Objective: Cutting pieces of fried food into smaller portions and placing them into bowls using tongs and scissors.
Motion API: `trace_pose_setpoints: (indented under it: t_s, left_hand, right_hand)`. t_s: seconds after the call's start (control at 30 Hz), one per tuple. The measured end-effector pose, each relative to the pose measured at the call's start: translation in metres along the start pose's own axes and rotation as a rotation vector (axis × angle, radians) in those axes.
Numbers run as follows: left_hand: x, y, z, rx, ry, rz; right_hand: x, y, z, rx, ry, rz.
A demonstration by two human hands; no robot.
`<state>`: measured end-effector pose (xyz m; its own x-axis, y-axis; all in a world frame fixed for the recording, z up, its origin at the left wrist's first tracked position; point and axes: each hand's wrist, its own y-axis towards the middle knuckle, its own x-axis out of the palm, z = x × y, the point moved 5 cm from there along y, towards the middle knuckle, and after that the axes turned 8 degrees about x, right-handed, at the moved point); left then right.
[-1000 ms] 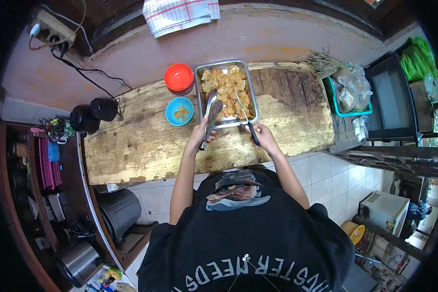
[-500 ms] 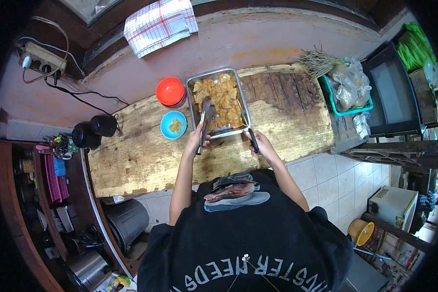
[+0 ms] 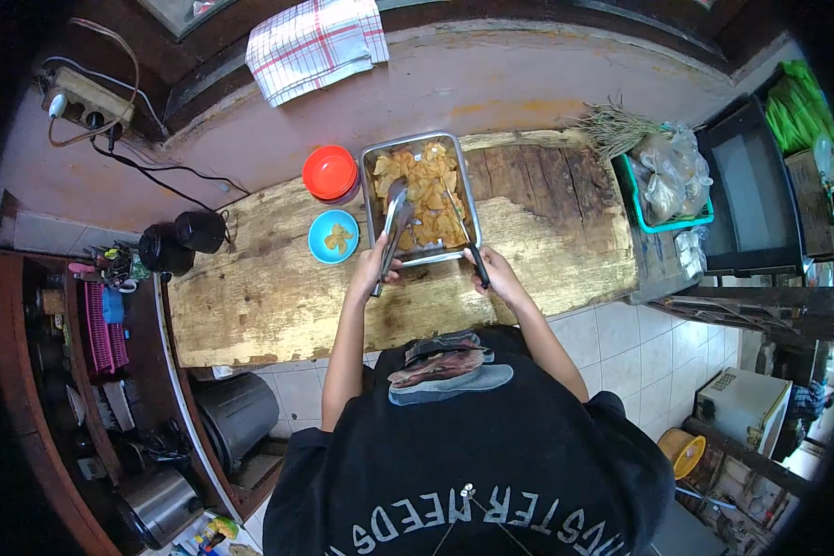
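Note:
A deep rectangular metal tray [image 3: 466, 173] stands on the wooden table, holding yellowish-brown cooked food pieces [image 3: 426, 174]. My left hand [image 3: 370, 266] is closed around metal tongs [image 3: 396, 215], whose ends reach down into the left part of the food. Closed on the black handle of a thin-bladed knife [image 3: 476, 263], my right hand [image 3: 499, 276] is at the tray's near right corner. The blade lies over the food on the right side; its exact tip is hard to make out. Left of the tray sits a light blue bowl [image 3: 319, 243] with a few food pieces inside.
Stacked red bowls [image 3: 328, 170] stand behind the blue one. Black containers [image 3: 199, 232] and cords occupy the table's left end. At the right is a teal basket [image 3: 641, 222] of plastic bags. A checked cloth [image 3: 317, 46] hangs at the back wall; a dark bin [image 3: 236, 415] stands below left.
The knife blade has shifted left, away from the tray's right wall and over the food. The tong ends have moved slightly within the tray. The whole view has shifted a little.

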<state>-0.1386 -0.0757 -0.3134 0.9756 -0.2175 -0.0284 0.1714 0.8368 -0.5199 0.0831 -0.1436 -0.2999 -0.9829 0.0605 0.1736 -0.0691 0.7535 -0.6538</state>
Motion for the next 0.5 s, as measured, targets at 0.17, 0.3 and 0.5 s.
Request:
trace_pose_setpoints:
  t_s: [0.17,0.3,0.5]
  left_hand:
    - [0.002,0.004,0.001,0.012,0.003,-0.015]
    - [0.002,0.012,-0.001,0.045,0.033,-0.034]
    - [0.0,0.022,-0.011,0.022,0.019,-0.026]
  right_hand:
    - [-0.002,-0.008,0.003,-0.008,-0.046,0.015]
    - [-0.004,-0.006,0.007,-0.031,-0.019,0.03]
    - [-0.004,-0.012,0.004,-0.027,-0.067,0.054]
